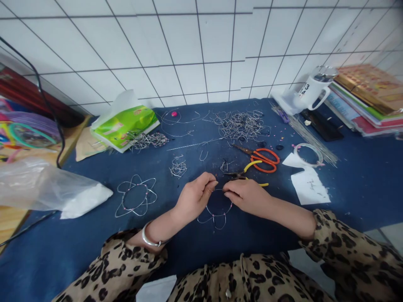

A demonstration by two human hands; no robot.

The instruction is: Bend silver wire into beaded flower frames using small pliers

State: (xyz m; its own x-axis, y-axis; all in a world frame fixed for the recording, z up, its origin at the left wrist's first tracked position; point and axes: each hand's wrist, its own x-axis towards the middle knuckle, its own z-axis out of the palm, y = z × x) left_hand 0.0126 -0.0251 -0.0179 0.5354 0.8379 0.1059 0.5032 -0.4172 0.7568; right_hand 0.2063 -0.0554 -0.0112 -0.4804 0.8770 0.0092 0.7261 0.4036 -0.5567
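White tiled wall (189, 42) ran along the back, dark blue cloth (182, 239) covered the worktop. Wire ring (219, 216) sat at the fingertips, most of it showing just on the near side of them. Pink beads (231, 205) were on it, and rounded wire loops (219, 229) stuck out from its near edge

Left hand (195, 195): thumb and fingertips together at the ring's upper left, too small to tell if wire was pinched between them. Right hand (248, 195): thumb and forefinger clamped on the ring's upper right. Small gap between the two sets of fingertips, thin arc of the ring across it

Just beyond the right fingers: yellow-handled pliers (252, 166), then orange-handled scissors (267, 161). Farther beyond the fingers, a large heap of bent wires (241, 126). Beyond and left of the left fingers, a small wire cluster (178, 168). Well left of them, a wire flower (132, 209) with loops all round, and past that a clear plastic bag (47, 188). Green tissue pack (129, 123) was far left and beyond. Well right of the right fingers: white paper (310, 184), clear coil (320, 157), white mug (310, 90) farther off
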